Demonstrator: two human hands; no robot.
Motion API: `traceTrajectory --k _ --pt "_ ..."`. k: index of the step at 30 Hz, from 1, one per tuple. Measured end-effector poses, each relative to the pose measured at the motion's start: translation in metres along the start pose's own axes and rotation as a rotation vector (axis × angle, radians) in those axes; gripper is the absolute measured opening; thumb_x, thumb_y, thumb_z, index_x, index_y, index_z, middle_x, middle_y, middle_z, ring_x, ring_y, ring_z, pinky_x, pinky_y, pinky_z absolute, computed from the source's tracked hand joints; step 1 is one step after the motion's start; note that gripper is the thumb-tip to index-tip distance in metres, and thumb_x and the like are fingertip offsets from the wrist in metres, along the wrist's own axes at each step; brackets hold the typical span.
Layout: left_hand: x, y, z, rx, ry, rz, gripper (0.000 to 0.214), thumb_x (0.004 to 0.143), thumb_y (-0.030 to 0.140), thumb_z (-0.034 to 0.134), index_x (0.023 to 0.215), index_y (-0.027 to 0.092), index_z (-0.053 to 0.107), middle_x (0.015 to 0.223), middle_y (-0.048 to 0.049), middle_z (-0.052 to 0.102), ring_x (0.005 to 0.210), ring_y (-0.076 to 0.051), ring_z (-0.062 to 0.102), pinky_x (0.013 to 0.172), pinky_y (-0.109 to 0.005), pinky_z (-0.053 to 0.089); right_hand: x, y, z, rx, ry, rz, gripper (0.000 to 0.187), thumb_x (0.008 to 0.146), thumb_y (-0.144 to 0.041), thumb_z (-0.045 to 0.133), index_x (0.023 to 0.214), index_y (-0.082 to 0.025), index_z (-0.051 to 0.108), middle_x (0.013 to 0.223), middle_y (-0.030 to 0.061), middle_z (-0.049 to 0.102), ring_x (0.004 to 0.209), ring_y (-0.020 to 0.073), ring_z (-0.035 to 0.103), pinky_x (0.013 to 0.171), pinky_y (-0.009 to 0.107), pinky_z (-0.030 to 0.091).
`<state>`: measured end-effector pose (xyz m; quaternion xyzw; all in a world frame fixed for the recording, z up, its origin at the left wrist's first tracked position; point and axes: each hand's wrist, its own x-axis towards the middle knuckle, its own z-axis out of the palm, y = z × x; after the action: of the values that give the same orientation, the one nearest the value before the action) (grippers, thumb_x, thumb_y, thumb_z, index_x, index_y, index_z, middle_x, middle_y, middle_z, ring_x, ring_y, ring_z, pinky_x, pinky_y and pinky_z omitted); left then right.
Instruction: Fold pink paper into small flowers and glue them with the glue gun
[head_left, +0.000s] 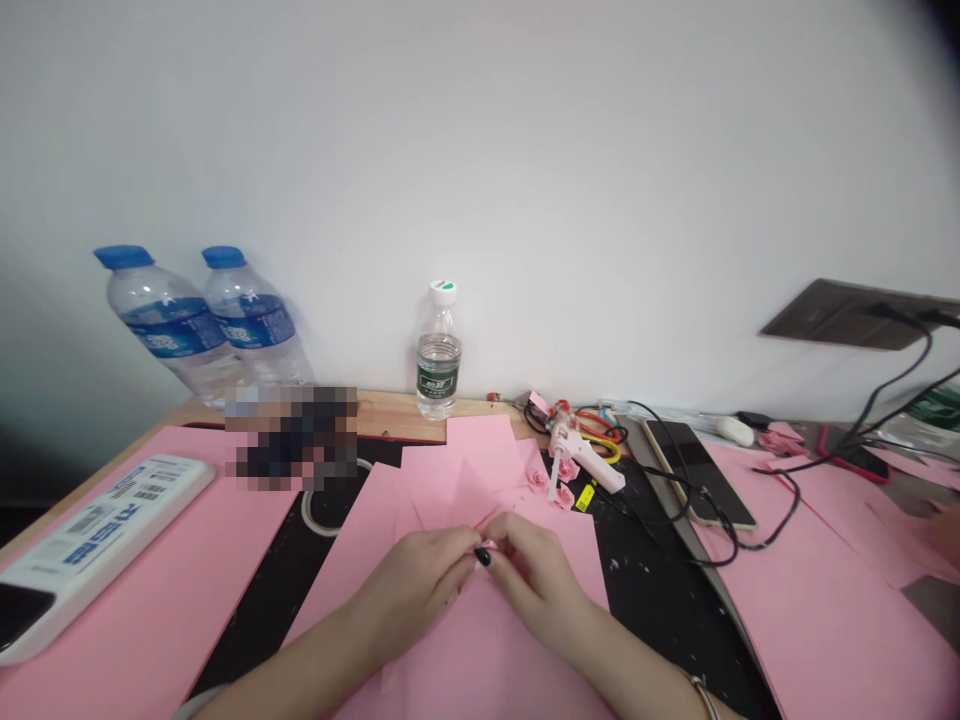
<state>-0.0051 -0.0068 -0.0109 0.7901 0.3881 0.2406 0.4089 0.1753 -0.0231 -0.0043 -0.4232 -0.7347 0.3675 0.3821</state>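
- A small folded piece of pink paper (pixel 487 545) is sitting between the two hands, above the pink paper sheet (pixel 480 650) lying on the desk (most of the piece is hidden by the hands).
- The left hand (pixel 416 590) and the right hand (pixel 536 580) are meeting at the piece, with their fingers (pixel 457 548) closed and pinching it from both sides.
- Two small pink paper roses (pixel 538 479) (pixel 564 495) are lying just beyond the right hand, beside a white-and-pink hot glue gun (pixel 577 455).
- Scissors with orange handles (pixel 592 425) are lying behind the glue gun, tangled among black cables (pixel 720 522).
- A smartphone (pixel 697 470) is resting on the right side of the desk, on a long silver strip.
- A white power strip (pixel 97 550) is lying on a pink sheet (pixel 157 600) at the left.
- Two blue-capped water bottles (pixel 169 320) (pixel 251 310) are leaning against the white wall (pixel 480 150), and a smaller white-capped bottle (pixel 439 350) is standing upright along the desk's back edge (pixel 397 415).
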Motion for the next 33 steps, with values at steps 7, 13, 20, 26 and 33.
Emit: traceTrajectory --k 7,13,20,26,33 --pt "0.0004 -0.0022 0.0024 0.065 0.06 0.051 0.023 0.09 0.019 0.041 0.072 0.021 0.055 0.066 0.0012 0.06 0.06 -0.014 0.054 0.059 -0.023 0.037 0.0025 -0.0022 0.0077 0.278 0.203 0.036 0.008 0.081 -0.016 0.064 0.076 -0.021 0.062 0.086 0.0043 0.062 0.084 0.019 0.06 0.071 0.029 0.048" --pt "-0.0008 -0.0008 0.0022 0.112 0.078 0.075 0.026 0.092 0.023 0.042 0.072 0.021 0.058 0.065 -0.0006 0.062 0.058 -0.015 0.056 0.058 -0.023 0.038 0.0026 -0.0014 0.0102 0.441 0.205 0.099 0.006 0.079 -0.021 0.07 0.073 -0.021 0.068 0.084 0.0049 0.065 0.084 0.0197 0.062 0.077 0.032 0.049" --pt "-0.0008 -0.0013 0.0026 0.089 0.101 0.081 0.027 0.09 0.023 0.044 0.067 0.022 0.057 0.059 0.001 0.057 0.054 -0.014 0.05 0.055 -0.023 0.034 0.0024 -0.0031 0.0094 0.482 0.204 0.143 0.012 0.076 -0.027 0.074 0.068 -0.021 0.067 0.083 0.0048 0.065 0.081 0.0195 0.062 0.076 0.032 0.05" --pt "-0.001 -0.0031 0.0033 0.119 0.088 0.086 0.026 0.09 0.021 0.045 0.066 0.021 0.054 0.06 0.0008 0.056 0.054 -0.014 0.05 0.054 -0.023 0.033 0.0025 -0.0009 0.01 0.535 0.19 0.132 0.01 0.077 -0.022 0.073 0.069 -0.021 0.067 0.084 0.0035 0.063 0.08 0.0183 0.061 0.075 0.031 0.049" --pt "-0.0017 -0.0059 0.0046 0.117 0.075 0.098 0.024 0.091 0.019 0.044 0.069 0.02 0.054 0.061 0.0013 0.056 0.055 -0.013 0.051 0.055 -0.022 0.034 0.0026 -0.0022 0.0098 0.594 0.182 0.122 0.01 0.076 -0.018 0.073 0.068 -0.021 0.069 0.082 0.0027 0.062 0.078 0.017 0.06 0.073 0.029 0.048"
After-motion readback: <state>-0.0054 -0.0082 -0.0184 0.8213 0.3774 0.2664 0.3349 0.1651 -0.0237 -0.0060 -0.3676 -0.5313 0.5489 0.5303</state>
